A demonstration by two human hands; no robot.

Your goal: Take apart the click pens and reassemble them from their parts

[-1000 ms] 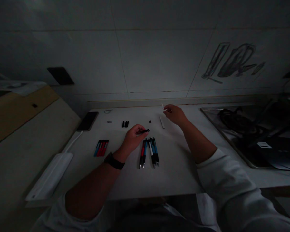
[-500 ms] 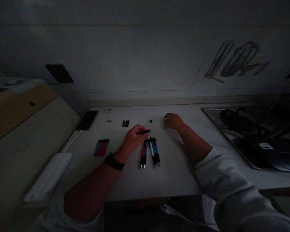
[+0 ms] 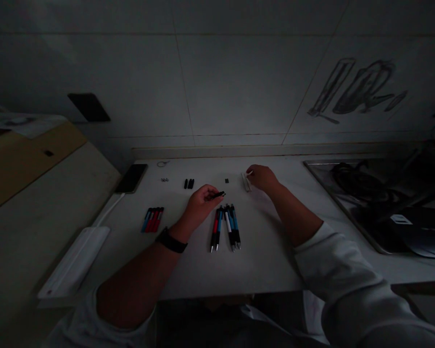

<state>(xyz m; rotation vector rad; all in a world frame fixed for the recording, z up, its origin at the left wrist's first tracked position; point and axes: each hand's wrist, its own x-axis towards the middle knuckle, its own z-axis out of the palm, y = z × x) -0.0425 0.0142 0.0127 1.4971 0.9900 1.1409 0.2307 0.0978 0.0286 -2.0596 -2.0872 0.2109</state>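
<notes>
My left hand [image 3: 202, 200] is closed round a short black pen part [image 3: 217, 195], which points to the right above the countertop. To the right, my right hand [image 3: 263, 178] pinches the upper end of a thin white stick that looks like a pen refill; its fingertips are partly hidden. More thin white refills [image 3: 246, 182] lie just beside those fingers. Below my hands several click pens [image 3: 226, 227], red, blue and white with black grips, lie side by side. Two tiny dark pieces [image 3: 226, 181] rest between the hands.
Several blue and red pen barrels [image 3: 152, 220] lie at left, with black grips [image 3: 189, 183] and small springs [image 3: 165, 180] behind. A phone [image 3: 131, 178], a white power strip [image 3: 74, 261] and a ring [image 3: 162, 164] are on the left. A stove [image 3: 366, 208] borders the right side.
My right hand has shifted slightly up at the refills, and more of them shows beside it. My left hand keeps hold of the black pen part, nearly still.
</notes>
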